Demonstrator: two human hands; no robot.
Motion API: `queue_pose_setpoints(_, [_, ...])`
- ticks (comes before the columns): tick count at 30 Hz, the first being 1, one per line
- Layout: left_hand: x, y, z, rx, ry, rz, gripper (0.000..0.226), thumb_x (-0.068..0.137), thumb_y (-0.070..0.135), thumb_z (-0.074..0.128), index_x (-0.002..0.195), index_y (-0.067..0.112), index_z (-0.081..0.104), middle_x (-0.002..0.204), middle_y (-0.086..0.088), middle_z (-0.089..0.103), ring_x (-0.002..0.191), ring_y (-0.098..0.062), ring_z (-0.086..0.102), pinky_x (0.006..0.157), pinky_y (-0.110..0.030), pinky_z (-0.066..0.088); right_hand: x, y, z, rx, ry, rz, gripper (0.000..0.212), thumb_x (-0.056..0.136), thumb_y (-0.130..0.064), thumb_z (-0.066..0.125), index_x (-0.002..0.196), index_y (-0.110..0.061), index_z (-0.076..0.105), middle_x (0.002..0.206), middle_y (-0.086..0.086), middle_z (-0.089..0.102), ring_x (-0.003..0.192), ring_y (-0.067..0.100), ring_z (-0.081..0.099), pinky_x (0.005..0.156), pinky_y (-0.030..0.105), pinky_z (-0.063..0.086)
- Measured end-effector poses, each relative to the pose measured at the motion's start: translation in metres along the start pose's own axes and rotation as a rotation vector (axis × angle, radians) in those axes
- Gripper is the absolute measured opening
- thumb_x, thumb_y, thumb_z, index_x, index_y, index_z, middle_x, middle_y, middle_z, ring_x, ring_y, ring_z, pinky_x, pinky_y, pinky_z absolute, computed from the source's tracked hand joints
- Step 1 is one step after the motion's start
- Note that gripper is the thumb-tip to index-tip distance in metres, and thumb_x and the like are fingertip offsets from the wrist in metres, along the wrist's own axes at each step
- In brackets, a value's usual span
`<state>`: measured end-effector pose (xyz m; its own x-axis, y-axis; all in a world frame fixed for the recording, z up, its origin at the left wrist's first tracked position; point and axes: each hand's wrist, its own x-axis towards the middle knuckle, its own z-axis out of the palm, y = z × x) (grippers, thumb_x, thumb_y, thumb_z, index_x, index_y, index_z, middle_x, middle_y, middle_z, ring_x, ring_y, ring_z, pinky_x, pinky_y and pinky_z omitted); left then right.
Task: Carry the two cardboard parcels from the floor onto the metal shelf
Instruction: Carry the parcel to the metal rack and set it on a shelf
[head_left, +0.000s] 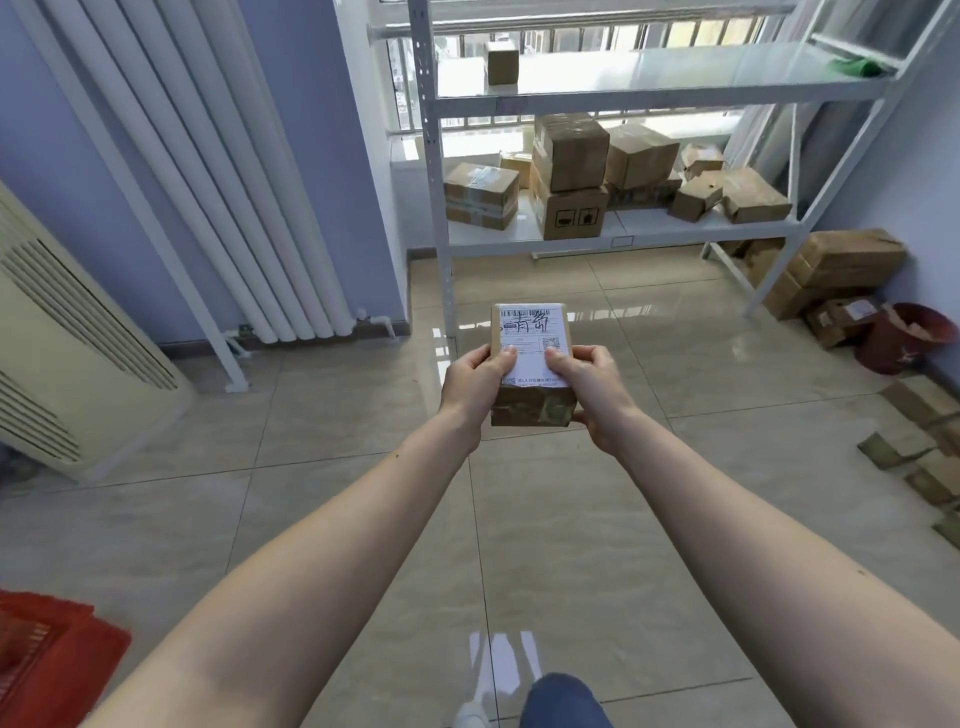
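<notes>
Both hands hold one small cardboard parcel (531, 364) out in front, at the centre of the view, raised above the tiled floor (363, 415). The left hand (475, 382) grips its left side with the thumb laid on the white shipping label (532, 343); the right hand (589, 387) grips the right side the same way, fingers wrapped under the box. The label faces up, with a barcode along its far edge and handwriting across it.

At twelve to one o'clock stands the metal shelf (623, 98) — white uprights, pale boards. Its lower board carries a cluster of brown boxes (571, 176), some stacked, some tipped. One small box (501, 62) sits alone on the upper board, toward its left end.

At ten o'clock white pipes (234, 171) lean against the lilac wall. At nine o'clock is a cream air-conditioning unit (67, 353). At two to three o'clock more boxes (841, 270) are piled on the floor beside a dark red bucket (904, 338), and flattened cardboard (919, 441) lies farther right. A red crate (47, 654) shows at seven o'clock — only its corner is in view.
</notes>
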<state>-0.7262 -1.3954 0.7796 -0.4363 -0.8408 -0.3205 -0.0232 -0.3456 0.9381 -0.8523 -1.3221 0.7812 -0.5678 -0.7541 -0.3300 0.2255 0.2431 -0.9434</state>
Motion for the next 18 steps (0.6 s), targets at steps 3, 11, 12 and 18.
queue_pose_setpoints(3, [0.039, 0.014, 0.006, -0.004, -0.011, -0.010, 0.012, 0.095, 0.025, 0.061, 0.103, 0.023, 0.070, 0.107, -0.008, 0.076, 0.091, -0.021, 0.072, 0.078, -0.030, 0.060, 0.042, -0.015, 0.004, -0.012, 0.005, 0.004, 0.050, 0.089, -0.030, 0.069, 0.127, -0.009, 0.045, 0.121, 0.012, 0.067, 0.099, 0.026, 0.070, 0.082, 0.047, 0.058])
queue_pose_setpoints(11, [0.153, 0.053, 0.030, 0.002, 0.035, 0.016, 0.021, 0.094, 0.027, 0.061, 0.113, 0.022, 0.069, 0.110, -0.006, 0.075, 0.098, -0.023, 0.072, 0.087, -0.036, 0.059, 0.161, -0.062, 0.008, 0.001, -0.036, -0.015, 0.051, 0.090, -0.028, 0.069, 0.129, -0.007, 0.045, 0.116, 0.009, 0.069, 0.092, 0.021, 0.070, 0.076, 0.042, 0.059])
queue_pose_setpoints(12, [0.165, 0.059, 0.034, -0.003, 0.044, 0.017, 0.024, 0.094, 0.027, 0.061, 0.116, 0.021, 0.069, 0.109, -0.006, 0.075, 0.095, -0.022, 0.072, 0.084, -0.034, 0.059, 0.175, -0.069, 0.008, -0.004, -0.044, -0.015, 0.051, 0.090, -0.029, 0.069, 0.130, -0.008, 0.045, 0.117, 0.009, 0.069, 0.094, 0.022, 0.071, 0.077, 0.042, 0.059])
queue_pose_setpoints(18, [0.238, 0.090, 0.051, -0.004, 0.065, 0.021, 0.031, 0.093, 0.026, 0.062, 0.123, 0.017, 0.069, 0.108, -0.005, 0.076, 0.092, -0.020, 0.072, 0.081, -0.030, 0.058, 0.251, -0.105, 0.012, -0.030, -0.073, -0.018, 0.047, 0.090, -0.031, 0.069, 0.126, -0.010, 0.046, 0.117, 0.008, 0.068, 0.092, 0.021, 0.069, 0.078, 0.041, 0.058])
